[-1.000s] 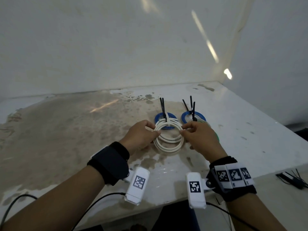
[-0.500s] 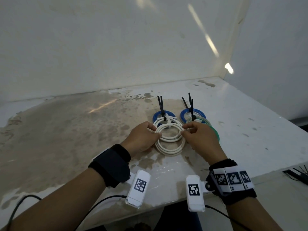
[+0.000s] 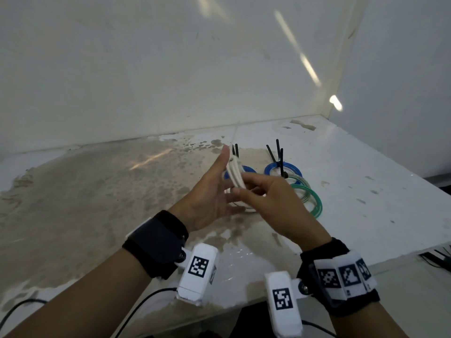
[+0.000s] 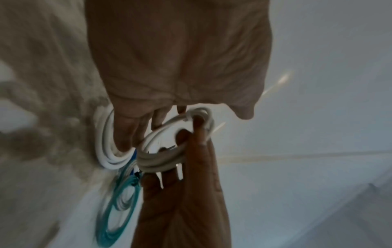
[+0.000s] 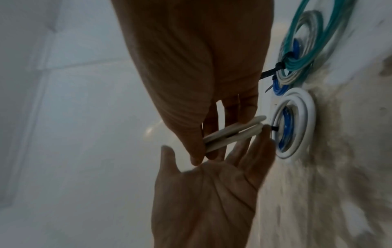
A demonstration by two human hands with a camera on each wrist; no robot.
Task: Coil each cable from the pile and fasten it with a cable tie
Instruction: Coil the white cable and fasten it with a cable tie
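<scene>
Right hand (image 3: 273, 203) lifted the white coil (image 3: 234, 175) off the table, pinching it; left hand (image 3: 210, 198) opened flat beside it, tie blurred.

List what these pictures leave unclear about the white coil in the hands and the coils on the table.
- Lifted white coil: head view, edge-on and partly behind the right hand; its tie cannot be confirmed.
- Left hand: flat and open beside the coil; contact unclear, motion blur in both wrist views.
- White coil on the table: head view, hidden behind both hands.
- Left blue coil: mostly covered by the lifted coil.
</scene>
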